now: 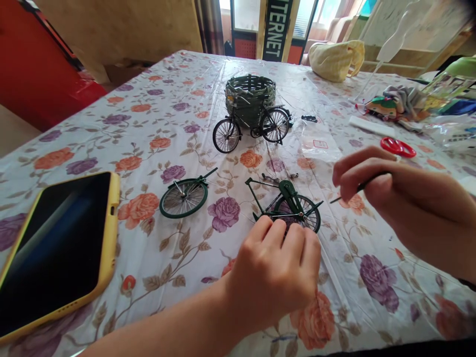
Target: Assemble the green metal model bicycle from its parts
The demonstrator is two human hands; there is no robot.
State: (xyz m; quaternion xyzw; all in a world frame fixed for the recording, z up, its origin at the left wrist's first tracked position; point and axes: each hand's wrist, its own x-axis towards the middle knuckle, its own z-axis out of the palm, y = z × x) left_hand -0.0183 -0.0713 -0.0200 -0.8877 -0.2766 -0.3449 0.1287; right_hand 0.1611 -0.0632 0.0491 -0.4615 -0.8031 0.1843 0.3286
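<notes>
The left hand (273, 270) grips a green model bicycle frame (286, 196) resting on the bench (357, 233), while the right hand (420, 208) pinches a small dark screwdriver (360, 187). A loose spoked wheel (184, 198) lies left of the frame; a complete model bicycle (256, 119) stands beyond. A distant dark banner (277, 29) reads "TERNET", cut off.

left hand (273, 270) 12 o'clock: green model bicycle frame (286, 208) touching, blocks | 9 o'clock: passage to loose wheel (184, 198), yellow-cased phone (61, 248) beyond | right hand (409, 198) 12 o'clock: red scissors (397, 147) near | 9 o'clock: passage to frame
</notes>
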